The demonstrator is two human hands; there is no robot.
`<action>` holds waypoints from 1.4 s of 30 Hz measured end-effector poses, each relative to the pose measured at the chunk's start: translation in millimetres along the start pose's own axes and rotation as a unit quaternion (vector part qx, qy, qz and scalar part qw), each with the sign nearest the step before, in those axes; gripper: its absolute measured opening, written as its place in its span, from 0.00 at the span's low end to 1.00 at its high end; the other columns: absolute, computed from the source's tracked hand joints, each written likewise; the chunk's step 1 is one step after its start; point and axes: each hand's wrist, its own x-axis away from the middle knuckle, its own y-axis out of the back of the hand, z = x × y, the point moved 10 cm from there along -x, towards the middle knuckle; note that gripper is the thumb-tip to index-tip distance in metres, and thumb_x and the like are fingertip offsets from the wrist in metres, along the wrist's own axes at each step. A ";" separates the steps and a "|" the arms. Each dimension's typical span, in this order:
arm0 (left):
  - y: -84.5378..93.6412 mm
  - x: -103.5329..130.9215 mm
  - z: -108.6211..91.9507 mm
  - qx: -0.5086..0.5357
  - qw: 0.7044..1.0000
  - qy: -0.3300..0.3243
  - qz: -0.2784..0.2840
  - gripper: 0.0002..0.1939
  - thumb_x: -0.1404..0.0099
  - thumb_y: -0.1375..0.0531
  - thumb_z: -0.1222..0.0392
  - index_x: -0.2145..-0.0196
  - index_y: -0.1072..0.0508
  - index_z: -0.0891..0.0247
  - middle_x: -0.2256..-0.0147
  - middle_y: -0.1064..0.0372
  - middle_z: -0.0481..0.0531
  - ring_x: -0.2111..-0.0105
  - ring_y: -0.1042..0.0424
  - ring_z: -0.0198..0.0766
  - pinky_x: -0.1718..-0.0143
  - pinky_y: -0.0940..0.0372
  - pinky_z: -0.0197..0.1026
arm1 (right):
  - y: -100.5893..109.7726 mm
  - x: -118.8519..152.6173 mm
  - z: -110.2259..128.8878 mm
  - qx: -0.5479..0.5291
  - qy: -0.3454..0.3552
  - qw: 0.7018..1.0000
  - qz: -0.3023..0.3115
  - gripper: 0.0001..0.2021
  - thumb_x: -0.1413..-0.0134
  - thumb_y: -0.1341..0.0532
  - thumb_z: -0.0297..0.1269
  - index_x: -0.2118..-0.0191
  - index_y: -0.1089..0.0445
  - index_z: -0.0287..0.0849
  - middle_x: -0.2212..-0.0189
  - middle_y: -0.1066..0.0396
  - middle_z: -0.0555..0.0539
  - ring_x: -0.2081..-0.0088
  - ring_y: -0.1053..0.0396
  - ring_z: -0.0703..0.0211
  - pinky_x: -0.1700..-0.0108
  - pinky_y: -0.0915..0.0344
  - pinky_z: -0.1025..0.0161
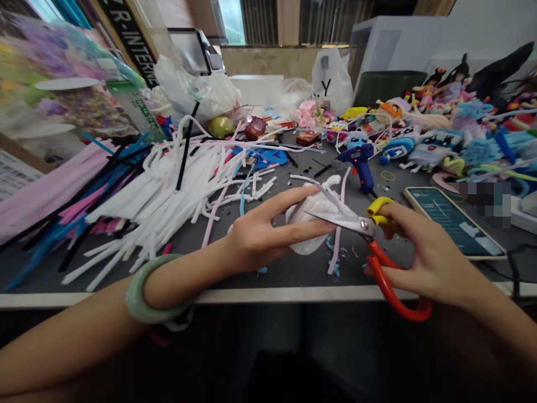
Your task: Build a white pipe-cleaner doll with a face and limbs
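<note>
White fluffy piece [309, 242] partly covered by the fingers of the left hand [255, 232] and by the scissors [364, 226]; its full outline can't be read, nor whether the blades touch it. Left thumb out of sight. Right hand [438, 260]: some fingertips hidden behind the handles. Both forearms run off the frame's sides. Phone [455, 221] text too small to read; pixelated patch [489, 202] masks whatever sits beside it. Flower bundle [54, 53] upper left: blurred, cut by edge. Space below the tabletop too dark to make out.
</note>
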 end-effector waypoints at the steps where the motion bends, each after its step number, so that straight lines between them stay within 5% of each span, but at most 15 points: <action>1: -0.1 -0.3 0.3 -0.002 1.000 0.001 0.002 0.23 0.41 0.36 0.73 0.49 0.27 0.56 0.36 0.46 0.51 0.43 0.33 0.42 0.42 0.33 0.39 | -0.3 0.1 0.9 -0.002 0.003 1.000 0.002 0.20 0.54 0.35 0.44 0.57 0.41 0.48 0.68 0.39 0.51 0.70 0.41 0.59 0.69 0.42 0.62; 17: -0.2 -0.5 0.3 -0.004 1.000 -0.006 -0.006 0.25 0.41 0.36 0.72 0.48 0.27 0.54 0.36 0.44 0.51 0.45 0.30 0.43 0.45 0.30 0.41 | -1.8 -0.8 9.7 -0.021 0.011 1.000 0.007 0.12 0.54 0.36 0.41 0.67 0.41 0.47 0.79 0.48 0.56 0.79 0.51 0.64 0.78 0.50 0.64; 32: -0.4 1.0 4.6 0.010 1.000 0.010 -0.011 0.25 0.40 0.36 0.70 0.47 0.28 0.51 0.37 0.42 0.51 0.45 0.31 0.42 0.44 0.31 0.40 | -6.6 2.1 0.0 -0.037 -0.032 0.998 0.032 0.12 0.52 0.38 0.45 0.71 0.40 0.46 0.81 0.51 0.56 0.79 0.55 0.65 0.79 0.53 0.65; 42: 2.2 -0.8 8.7 0.040 0.999 0.019 -0.028 0.23 0.41 0.35 0.70 0.50 0.26 0.54 0.38 0.41 0.53 0.44 0.31 0.42 0.43 0.31 0.42 | -1.3 1.3 2.1 -0.005 0.004 1.000 0.006 0.14 0.50 0.38 0.48 0.75 0.40 0.45 0.83 0.52 0.57 0.81 0.56 0.67 0.80 0.53 0.66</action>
